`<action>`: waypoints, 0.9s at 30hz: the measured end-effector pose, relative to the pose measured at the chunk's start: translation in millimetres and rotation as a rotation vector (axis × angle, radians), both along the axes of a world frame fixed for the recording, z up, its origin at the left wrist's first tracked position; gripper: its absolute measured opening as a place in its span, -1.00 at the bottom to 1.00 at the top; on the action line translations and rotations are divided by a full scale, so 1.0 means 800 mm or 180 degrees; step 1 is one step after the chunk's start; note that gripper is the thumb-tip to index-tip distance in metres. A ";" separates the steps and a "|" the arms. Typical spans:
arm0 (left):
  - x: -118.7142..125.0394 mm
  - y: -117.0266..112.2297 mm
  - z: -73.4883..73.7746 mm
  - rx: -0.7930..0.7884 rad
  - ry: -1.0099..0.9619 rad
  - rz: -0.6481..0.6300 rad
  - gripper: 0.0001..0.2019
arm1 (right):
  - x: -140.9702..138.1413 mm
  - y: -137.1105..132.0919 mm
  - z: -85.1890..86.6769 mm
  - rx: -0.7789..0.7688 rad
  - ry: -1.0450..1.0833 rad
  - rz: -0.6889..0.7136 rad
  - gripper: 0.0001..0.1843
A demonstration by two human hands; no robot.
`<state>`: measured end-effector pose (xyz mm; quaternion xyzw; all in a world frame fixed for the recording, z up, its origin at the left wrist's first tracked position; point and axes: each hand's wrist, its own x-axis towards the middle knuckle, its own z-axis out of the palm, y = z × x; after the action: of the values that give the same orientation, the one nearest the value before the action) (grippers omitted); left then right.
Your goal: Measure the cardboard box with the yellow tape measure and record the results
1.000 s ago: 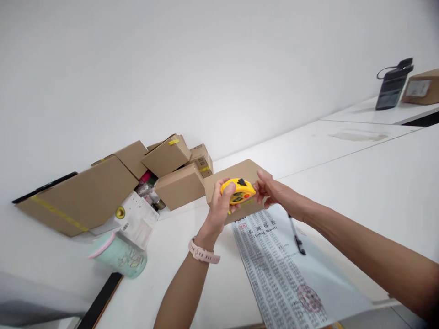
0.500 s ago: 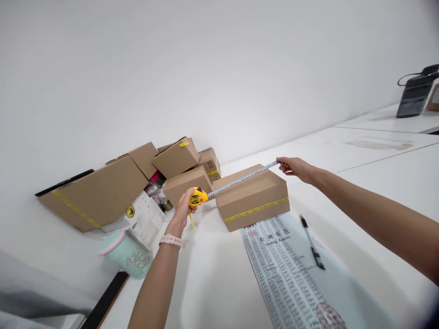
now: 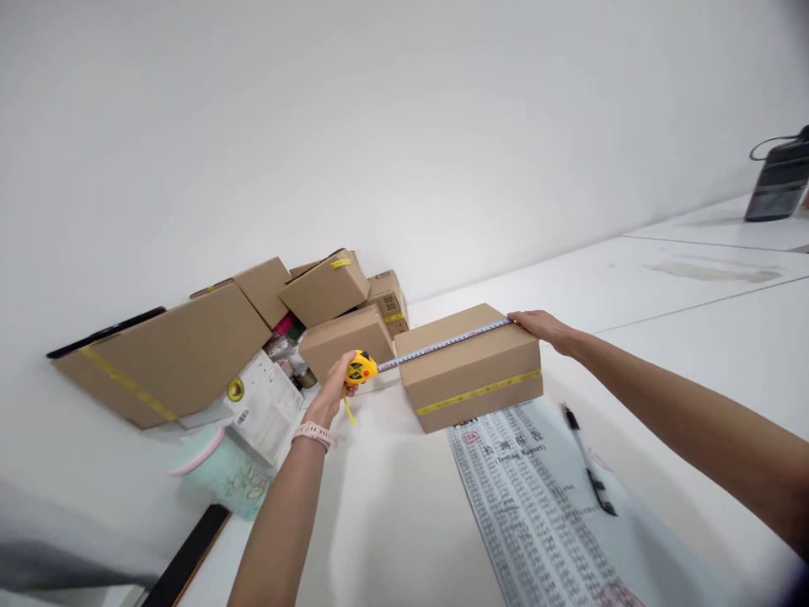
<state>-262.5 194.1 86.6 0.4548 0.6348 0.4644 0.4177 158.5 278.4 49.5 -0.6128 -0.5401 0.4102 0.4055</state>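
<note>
Head view: cardboard box [image 3: 474,375] is set on the white table [image 3: 392,506], near its back edge.
Left hand [image 3: 332,392]: closed round the yellow tape measure [image 3: 361,368], just off the box's left end.
Right hand [image 3: 543,324]: blade [image 3: 442,344] is pinched at the box's right top corner.
Progress: length is spanned end to end; other sides are judged unmeasured.
Room: piled boxes [image 3: 190,354] crowd the left; a pen [image 3: 587,462] lies front-right on a test report [image 3: 537,506].

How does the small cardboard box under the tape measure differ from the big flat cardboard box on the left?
The small brown cardboard box lies flat on the white table; the large flat brown cardboard box looks propped at a slant. The small box is blocky, the large one wide and thin. Only the small box has the yellow tape measure stretched across it. Both are brown with a yellow strip.
</note>
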 end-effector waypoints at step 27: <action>0.053 -0.006 0.019 0.0218 -0.0075 -0.0452 -0.62 | 0.000 0.013 0.009 0.0111 -0.0649 0.0096 -0.59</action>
<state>-220.1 189.6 101.9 0.5071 0.5798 0.4604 0.4413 158.6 288.8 56.9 -0.6360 -0.5948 0.3423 0.3529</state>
